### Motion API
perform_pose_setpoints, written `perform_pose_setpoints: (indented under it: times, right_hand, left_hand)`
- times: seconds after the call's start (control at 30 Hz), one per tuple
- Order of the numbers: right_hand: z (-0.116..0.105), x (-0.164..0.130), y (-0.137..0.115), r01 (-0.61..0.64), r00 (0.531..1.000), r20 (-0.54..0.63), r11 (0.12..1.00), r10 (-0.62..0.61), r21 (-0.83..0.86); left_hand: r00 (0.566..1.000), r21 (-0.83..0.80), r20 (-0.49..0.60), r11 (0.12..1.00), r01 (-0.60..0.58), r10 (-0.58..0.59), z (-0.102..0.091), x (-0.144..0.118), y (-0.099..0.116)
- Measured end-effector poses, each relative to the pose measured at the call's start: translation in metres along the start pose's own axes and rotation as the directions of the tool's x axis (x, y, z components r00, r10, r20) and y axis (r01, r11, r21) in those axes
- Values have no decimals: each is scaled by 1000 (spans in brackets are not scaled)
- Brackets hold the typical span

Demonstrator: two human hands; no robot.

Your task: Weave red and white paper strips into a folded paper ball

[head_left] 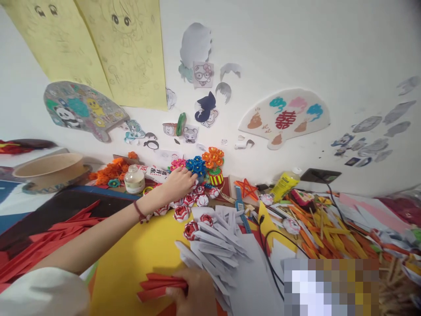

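My left hand [180, 183] reaches across to the back of the table, palm down with its fingers curled. Its fingertips and whatever they hold are hidden among the blue paper flowers [196, 166] and the red-and-white paper flowers [182, 213]. Close to me, my right hand [196, 292] is closed round a few folded red paper strips [161, 285], which point left above a yellow paper sheet [128, 252]. Folded white paper strips [213, 245] lie in a fanned pile just beyond that hand.
Red folded strips [62, 241] are heaped at left, near a beige bowl [49, 169]. A glass jar [134, 180] and a striped pot [216, 177] of orange flowers stand by the wall. A yellow bottle [285, 184], black cable [263, 237] and orange strips [332, 237] lie at right.
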State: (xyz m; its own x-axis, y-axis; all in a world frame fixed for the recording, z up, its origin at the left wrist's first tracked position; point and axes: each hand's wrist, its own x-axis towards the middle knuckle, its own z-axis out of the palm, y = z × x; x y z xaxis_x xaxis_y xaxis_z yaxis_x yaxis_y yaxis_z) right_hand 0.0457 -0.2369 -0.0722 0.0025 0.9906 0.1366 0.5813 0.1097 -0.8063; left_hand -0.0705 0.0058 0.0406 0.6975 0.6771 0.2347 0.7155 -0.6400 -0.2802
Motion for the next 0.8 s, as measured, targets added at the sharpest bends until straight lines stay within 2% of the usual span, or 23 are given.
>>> perform_pose_setpoints:
  times: [0.13,0.2,0.27,0.43,0.57,0.67,0.8]
  right_hand:
    - [-2,2,-2,-30,999,20,1000,30,5]
    - [-3,3,-4,-49,998,43,999,50,-9]
    - [-5,4,-6,-50,997,64,998,52,-23]
    - [-10,6,-8,-13,998,66,999,16,-50]
    - [-10,7,-8,-17,1000,25,998,18,-58]
    - [-5,6,-5,-8,1000,-9,998,8,-58]
    - [0,4,-1,17,999,-43,997,-21,-76]
  left_hand:
    - [999,152,-33,988,-14,19,1,-18,-2]
    - [998,107,-44,993,-48,52,3,-14,7]
    - [990,3,-30,990,-139,139,9,-3,21]
    - [974,-58,16,973,-225,226,44,32,53]
    - [964,-91,52,963,-255,260,65,43,60]
    - [968,-111,41,964,-243,249,56,39,52]
    - [991,-107,-12,985,-135,134,21,17,22]
